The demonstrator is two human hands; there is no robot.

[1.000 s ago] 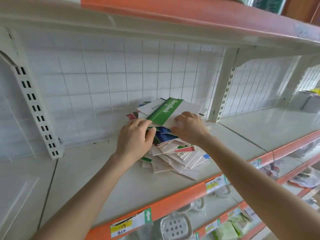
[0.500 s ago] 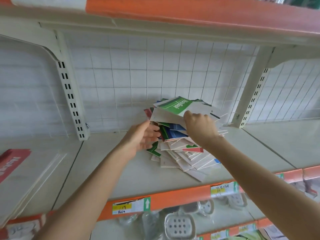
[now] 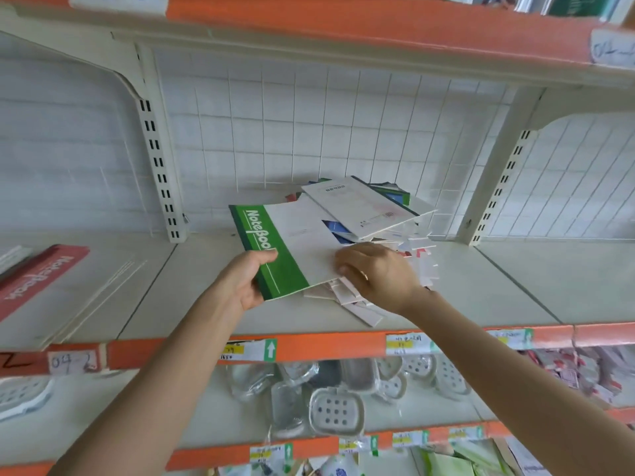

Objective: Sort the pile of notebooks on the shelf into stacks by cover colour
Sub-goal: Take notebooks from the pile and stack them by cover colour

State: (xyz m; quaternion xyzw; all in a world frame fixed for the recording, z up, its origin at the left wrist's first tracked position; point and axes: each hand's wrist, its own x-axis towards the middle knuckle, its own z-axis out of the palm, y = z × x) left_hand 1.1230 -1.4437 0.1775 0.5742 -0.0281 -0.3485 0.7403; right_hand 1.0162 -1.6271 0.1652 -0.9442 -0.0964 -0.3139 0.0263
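Wrapped soap dishes (image 3: 336, 411) crowd the lower shelf (image 3: 86, 400) — price labels (image 3: 247, 350) along the orange edge strip (image 3: 326, 345), wire grid (image 3: 309, 132) behind.

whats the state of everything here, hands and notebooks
green notebook, held in both hands, cover up
left hand, grips its green spine edge
right hand, holds its lower right corner
pile of notebooks, jumbled, unsorted
red notebook, lying flat far left, apart from the pile

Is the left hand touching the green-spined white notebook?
Touching: the head view shows the left hand gripping the green-spined white notebook, thumb over its green band.
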